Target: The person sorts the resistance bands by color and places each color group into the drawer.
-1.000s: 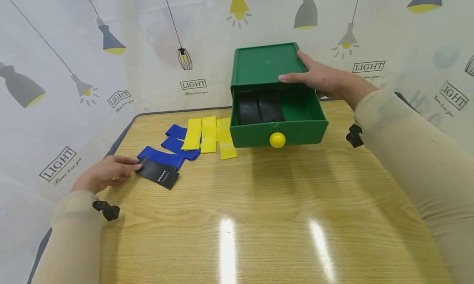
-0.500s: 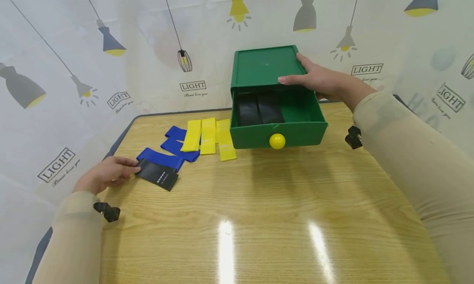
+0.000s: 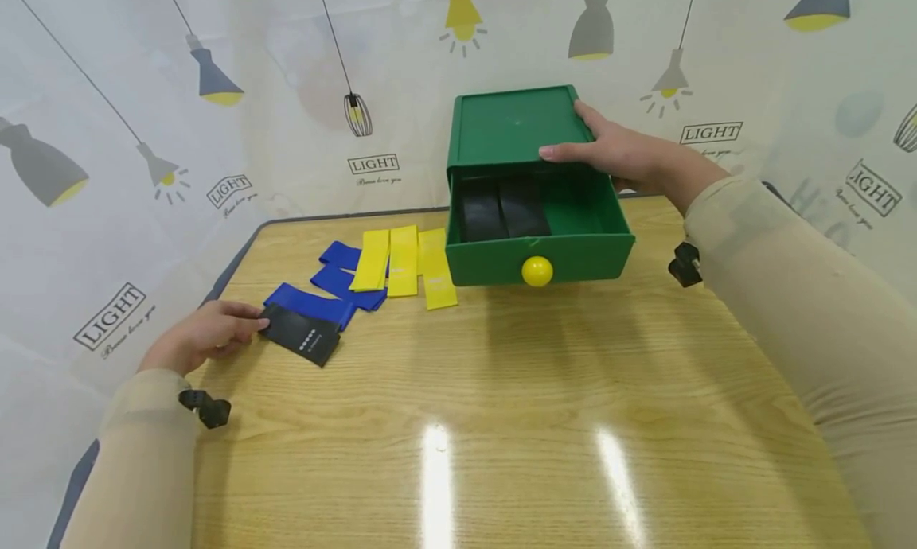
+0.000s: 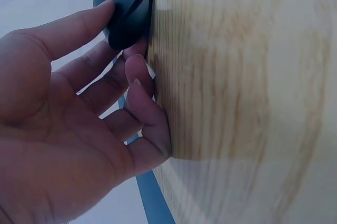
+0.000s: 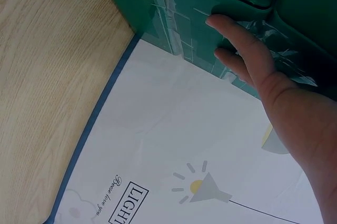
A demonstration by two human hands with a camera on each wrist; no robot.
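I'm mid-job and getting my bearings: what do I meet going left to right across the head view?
Left hand, black strip, yellow strips, green drawer box, right hand. Blue strips are left out, since they overlap with the black and yellow ones.

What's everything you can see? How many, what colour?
Table: one, brown, underneath
Open drawer box: one, green, table's far side
Knob: one, yellow, box's front
Inner strips: two, black, inside box
Yellow strips: three, yellow, left of box
Blue strips: three showing, blue, further left
Printed strip: one, black, overlapping blue
Sheeting: one or more, white, behind
Wrist cameras: two, black, at wrists
Left hand: one, beige-sleeved, pinching printed strip
Right hand: one, beige-sleeved, touching box
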